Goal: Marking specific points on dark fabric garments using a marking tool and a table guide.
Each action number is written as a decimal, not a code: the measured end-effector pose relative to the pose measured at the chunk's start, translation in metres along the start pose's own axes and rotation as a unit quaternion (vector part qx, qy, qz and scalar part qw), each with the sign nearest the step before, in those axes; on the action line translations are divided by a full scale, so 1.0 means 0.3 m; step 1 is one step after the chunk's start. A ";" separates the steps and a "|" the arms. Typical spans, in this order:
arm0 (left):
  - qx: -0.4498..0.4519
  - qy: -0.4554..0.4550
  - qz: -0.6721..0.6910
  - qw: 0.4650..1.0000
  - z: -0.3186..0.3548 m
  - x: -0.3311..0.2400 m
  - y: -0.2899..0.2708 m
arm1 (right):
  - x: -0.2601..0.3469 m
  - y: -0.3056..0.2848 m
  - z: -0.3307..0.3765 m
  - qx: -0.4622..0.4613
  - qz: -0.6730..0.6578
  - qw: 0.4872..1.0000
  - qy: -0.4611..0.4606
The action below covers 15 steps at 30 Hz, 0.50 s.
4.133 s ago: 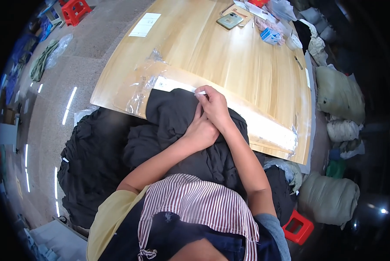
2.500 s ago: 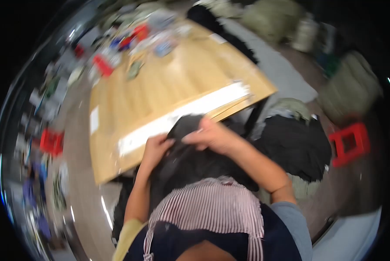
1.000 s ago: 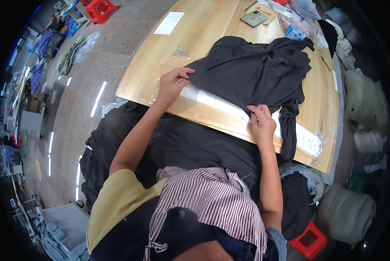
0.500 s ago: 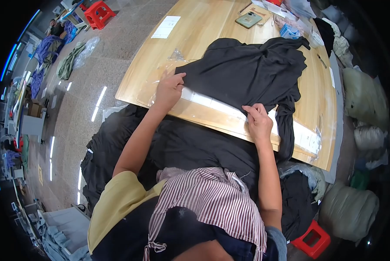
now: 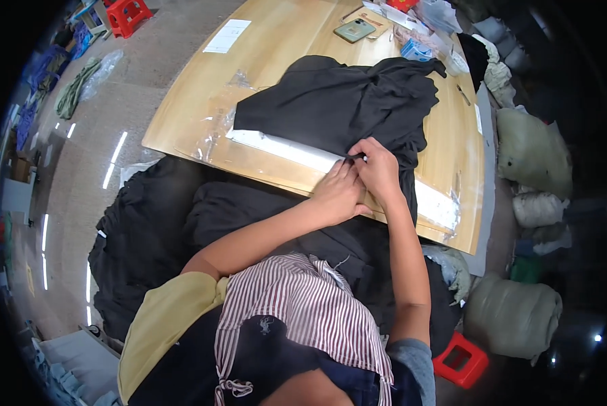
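Observation:
A black garment (image 5: 330, 98) lies spread on the wooden table (image 5: 181, 115), its near edge running along a white paper strip (image 5: 283, 149) under clear film. My right hand (image 5: 379, 172) pinches that edge near the garment's right-hand corner, where a bit of cloth is lifted between thumb and fingers. Right beside it, my left hand (image 5: 338, 193) rests flat over the strip, fingers stretched toward the pinched cloth. The left fingertips come close to the cloth; whether they touch it is hard to see.
A phone (image 5: 354, 30), a blue packet (image 5: 417, 50) and plastic bags (image 5: 442, 15) sit at the far side. Heaped black cloth (image 5: 141, 237) hangs below the near table edge. Stuffed sacks (image 5: 533, 149) line the right; a red stool (image 5: 460, 360) stands lower right.
My left hand has let go of the garment's left corner and moved right, beside my right hand. The right hand still pinches the near edge. The whole view has shifted slightly.

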<state>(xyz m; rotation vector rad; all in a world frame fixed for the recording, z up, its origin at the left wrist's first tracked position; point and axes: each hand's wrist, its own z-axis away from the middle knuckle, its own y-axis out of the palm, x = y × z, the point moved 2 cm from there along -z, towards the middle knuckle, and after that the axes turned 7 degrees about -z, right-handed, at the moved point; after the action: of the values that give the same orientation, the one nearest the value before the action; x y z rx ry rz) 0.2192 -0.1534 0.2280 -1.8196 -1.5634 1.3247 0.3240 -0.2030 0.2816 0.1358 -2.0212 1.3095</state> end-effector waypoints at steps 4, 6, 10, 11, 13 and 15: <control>0.117 0.045 0.080 0.989 -0.045 -0.013 0.104 | 0.006 0.054 -0.015 0.021 0.115 0.992 -0.057; 0.075 0.068 0.068 0.993 -0.029 -0.046 0.070 | -0.046 0.057 0.004 -0.014 0.049 0.997 -0.051; 0.050 0.136 0.075 0.987 0.163 -0.002 -0.064 | -0.098 0.090 0.051 -0.075 -0.051 0.995 -0.028; 0.062 0.110 0.087 0.988 0.196 0.038 -0.074 | -0.096 0.103 0.051 -0.076 -0.054 0.995 -0.026; -0.058 0.071 -0.008 0.996 0.117 0.080 -0.172 | -0.101 0.113 0.070 -0.087 -0.064 0.994 -0.030; -0.043 0.046 -0.021 0.998 0.064 0.133 -0.163 | -0.097 0.122 0.076 -0.097 -0.064 0.992 -0.048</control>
<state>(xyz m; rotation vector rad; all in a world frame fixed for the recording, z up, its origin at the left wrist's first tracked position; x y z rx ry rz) 0.1737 -0.1075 0.2418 -1.8608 -1.6225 1.1556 0.3178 -0.2126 0.2310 0.2373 -2.1721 1.0385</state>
